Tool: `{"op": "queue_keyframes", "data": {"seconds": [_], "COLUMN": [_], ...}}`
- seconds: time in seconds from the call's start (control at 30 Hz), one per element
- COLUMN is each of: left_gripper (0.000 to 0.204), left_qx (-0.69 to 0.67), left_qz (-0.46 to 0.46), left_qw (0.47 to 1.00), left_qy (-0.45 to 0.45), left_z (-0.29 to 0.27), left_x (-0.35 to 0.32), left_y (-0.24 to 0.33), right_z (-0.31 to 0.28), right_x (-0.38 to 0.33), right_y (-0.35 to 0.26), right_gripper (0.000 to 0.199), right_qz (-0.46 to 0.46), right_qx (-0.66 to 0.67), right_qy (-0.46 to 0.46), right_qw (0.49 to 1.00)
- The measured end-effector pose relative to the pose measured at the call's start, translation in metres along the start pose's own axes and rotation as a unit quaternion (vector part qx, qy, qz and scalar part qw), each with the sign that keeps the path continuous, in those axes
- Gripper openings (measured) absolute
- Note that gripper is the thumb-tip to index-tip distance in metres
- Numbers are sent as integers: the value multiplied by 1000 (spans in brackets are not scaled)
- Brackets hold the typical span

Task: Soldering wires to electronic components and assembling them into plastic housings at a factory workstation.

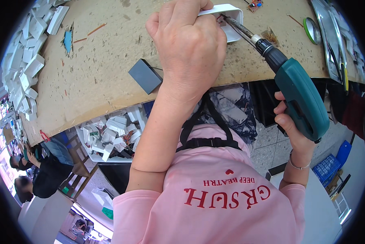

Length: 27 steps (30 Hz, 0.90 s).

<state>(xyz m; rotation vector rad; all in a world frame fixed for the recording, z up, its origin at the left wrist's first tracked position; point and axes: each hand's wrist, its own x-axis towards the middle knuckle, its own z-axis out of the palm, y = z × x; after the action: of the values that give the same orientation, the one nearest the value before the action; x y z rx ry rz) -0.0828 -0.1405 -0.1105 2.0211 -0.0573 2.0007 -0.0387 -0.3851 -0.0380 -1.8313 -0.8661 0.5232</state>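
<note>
My left hand (pixel 186 44) is closed on a small white plastic housing (pixel 233 33), tilted with its open side toward the right, above the worktable. In my right hand (pixel 289 118) is a green soldering gun (pixel 302 93) with a black collar and a metal barrel, gripped by its handle. Its tip reaches inside the housing, where something small and dark shows; my left fingers hide part of it. Beside my left wrist a dark grey box (pixel 145 76) rests near the table's front edge, with a thin dark wire running toward my wrist.
White plastic housings (pixel 31 67) pile up along the table's left side. More fill a white bin (pixel 113 136) below the front edge. Right: a brown lump (pixel 270 35), a green-rimmed round tin (pixel 311 30), a metal tray (pixel 326 36). People (pixel 48 175) sit far left.
</note>
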Motion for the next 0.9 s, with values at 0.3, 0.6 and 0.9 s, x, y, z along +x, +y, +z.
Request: {"op": "queue_keyframes", "data": {"seconds": [0.3, 0.6, 0.9], "left_gripper": [10, 10, 10], "left_qx": [11, 20, 10], "left_qz": [-11, -19, -36], "left_qw": [1000, 999, 999], "left_qy": [-12, -33, -36], "left_z": [-2, -5, -5], "left_x": [-1, -1, -2], "left_y": [1, 3, 4], "right_z": [5, 3, 10], "right_x": [-3, -9, -3], "right_y": [-2, -1, -2], "right_gripper": [42, 34, 32], "right_qz": [16, 45, 32], "right_qx": [76, 91, 109], "right_qy": [11, -5, 12], "right_qw": [997, 995, 993]}}
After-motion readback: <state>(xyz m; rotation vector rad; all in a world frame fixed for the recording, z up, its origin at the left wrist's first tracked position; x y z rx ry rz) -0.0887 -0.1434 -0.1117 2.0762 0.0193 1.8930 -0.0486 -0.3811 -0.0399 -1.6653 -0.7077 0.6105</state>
